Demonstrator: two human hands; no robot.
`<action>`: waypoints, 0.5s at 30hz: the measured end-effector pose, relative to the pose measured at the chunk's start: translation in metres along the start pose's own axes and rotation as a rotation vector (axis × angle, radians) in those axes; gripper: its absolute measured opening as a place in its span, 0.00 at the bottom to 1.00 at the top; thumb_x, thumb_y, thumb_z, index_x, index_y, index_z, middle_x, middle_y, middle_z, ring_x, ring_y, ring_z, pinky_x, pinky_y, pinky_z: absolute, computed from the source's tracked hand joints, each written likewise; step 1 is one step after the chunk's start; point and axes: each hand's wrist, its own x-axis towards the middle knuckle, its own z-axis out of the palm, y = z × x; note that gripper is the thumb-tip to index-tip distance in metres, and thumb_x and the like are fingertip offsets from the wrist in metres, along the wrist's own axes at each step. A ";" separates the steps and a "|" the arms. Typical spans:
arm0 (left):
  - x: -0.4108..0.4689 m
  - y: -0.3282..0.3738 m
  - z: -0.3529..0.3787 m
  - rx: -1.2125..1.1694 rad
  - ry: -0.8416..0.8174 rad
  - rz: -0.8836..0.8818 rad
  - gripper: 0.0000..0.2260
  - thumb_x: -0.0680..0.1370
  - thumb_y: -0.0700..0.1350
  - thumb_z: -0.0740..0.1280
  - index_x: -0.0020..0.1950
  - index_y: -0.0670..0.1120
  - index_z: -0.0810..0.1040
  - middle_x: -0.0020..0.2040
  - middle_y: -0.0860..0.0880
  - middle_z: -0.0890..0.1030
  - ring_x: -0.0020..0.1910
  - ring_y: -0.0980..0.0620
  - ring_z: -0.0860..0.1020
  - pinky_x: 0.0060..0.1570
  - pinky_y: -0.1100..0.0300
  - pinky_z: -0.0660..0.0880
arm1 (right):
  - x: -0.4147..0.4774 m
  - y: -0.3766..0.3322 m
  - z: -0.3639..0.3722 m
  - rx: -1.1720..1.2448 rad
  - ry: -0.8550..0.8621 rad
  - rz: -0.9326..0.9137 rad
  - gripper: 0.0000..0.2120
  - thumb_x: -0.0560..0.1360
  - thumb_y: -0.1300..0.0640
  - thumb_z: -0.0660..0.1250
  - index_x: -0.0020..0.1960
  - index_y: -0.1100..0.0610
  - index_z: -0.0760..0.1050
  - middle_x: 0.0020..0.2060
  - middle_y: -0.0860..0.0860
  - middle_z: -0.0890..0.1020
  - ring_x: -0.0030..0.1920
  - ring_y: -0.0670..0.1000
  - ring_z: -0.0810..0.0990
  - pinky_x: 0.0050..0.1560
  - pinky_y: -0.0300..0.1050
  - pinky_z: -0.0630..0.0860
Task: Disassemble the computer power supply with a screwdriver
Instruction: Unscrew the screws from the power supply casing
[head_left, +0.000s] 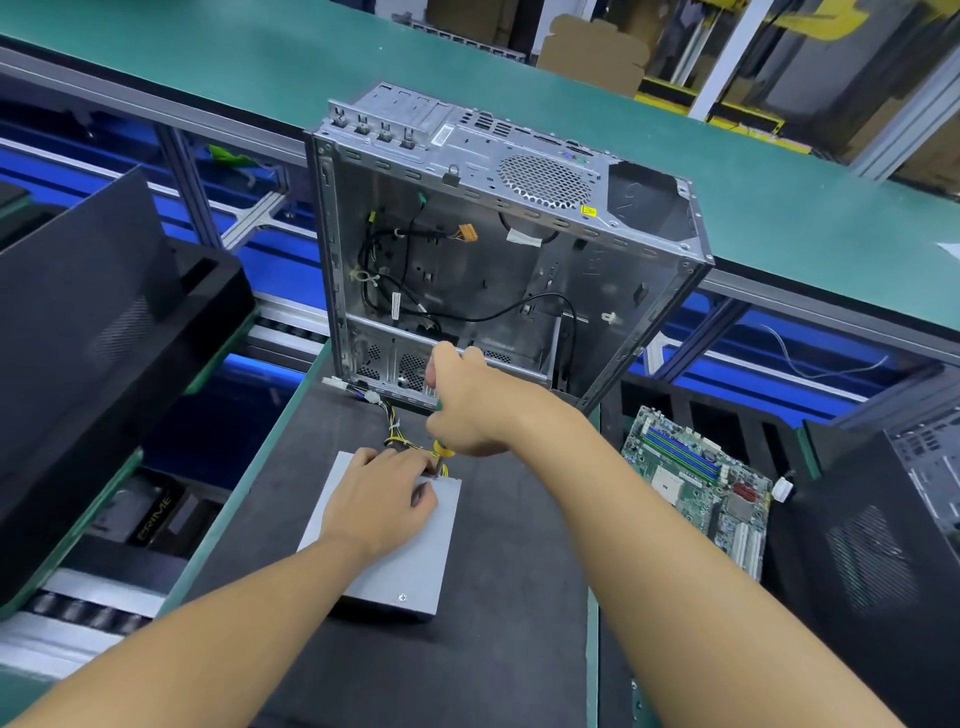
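Fingers (448, 359) gripping one screwdriver (443, 448), one power supply (410, 551)

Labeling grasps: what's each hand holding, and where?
Right hand grips the screwdriver by its handle. Left hand presses on the power supply, gripping nothing.

We face a long green-topped bench (779, 218) carried on a grey aluminium frame (810, 306), with blue panels (270, 270) beneath it. Beyond it we see brown cardboard boxes (592, 57) and a white upright (722, 57). The light around us is bright and even, casting only soft shadows.
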 end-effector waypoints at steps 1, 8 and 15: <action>0.000 0.000 -0.001 0.000 -0.006 0.002 0.10 0.73 0.49 0.58 0.49 0.52 0.77 0.45 0.57 0.81 0.46 0.52 0.78 0.53 0.55 0.67 | -0.001 0.000 0.000 0.022 -0.005 0.003 0.13 0.76 0.59 0.61 0.59 0.56 0.62 0.58 0.55 0.65 0.45 0.58 0.71 0.43 0.50 0.70; 0.001 0.002 -0.003 0.040 -0.034 -0.004 0.10 0.75 0.49 0.59 0.52 0.53 0.77 0.47 0.57 0.81 0.49 0.54 0.77 0.56 0.56 0.66 | 0.003 0.006 0.010 -0.029 0.210 0.101 0.09 0.82 0.51 0.53 0.53 0.57 0.58 0.38 0.53 0.71 0.34 0.54 0.70 0.30 0.45 0.59; 0.001 0.003 -0.003 0.018 0.003 0.001 0.08 0.74 0.49 0.59 0.48 0.52 0.77 0.42 0.57 0.80 0.44 0.53 0.76 0.52 0.55 0.68 | 0.000 0.006 0.000 0.048 0.044 -0.025 0.11 0.77 0.60 0.61 0.56 0.57 0.61 0.53 0.55 0.68 0.43 0.57 0.71 0.41 0.49 0.70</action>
